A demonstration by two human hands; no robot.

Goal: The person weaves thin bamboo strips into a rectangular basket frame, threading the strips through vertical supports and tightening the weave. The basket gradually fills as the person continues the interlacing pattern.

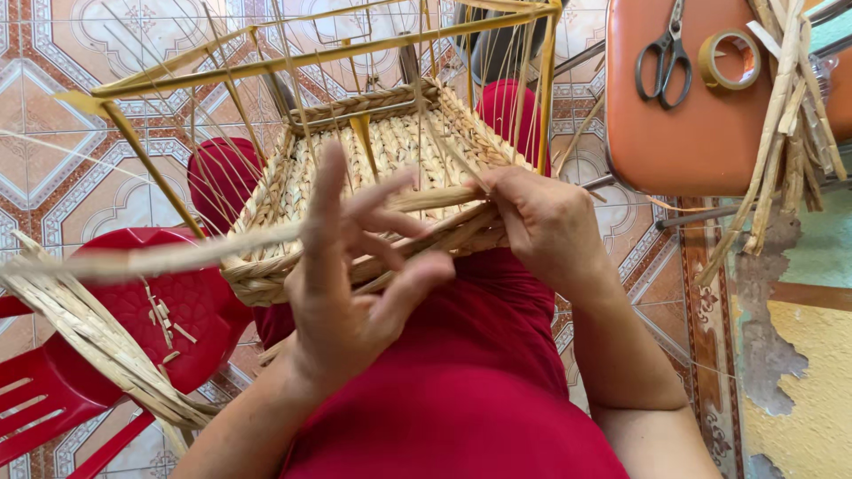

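Half-woven rectangular basket of pale straw on a yellow wire frame, resting on the lap, red trousers. Left hand fingers spread wide, a long flat straw strand passing across them at basket's near rim. Right hand curled, pinching strands at the rim. Red plastic chair left; orange stool right, with scissors and tape roll.
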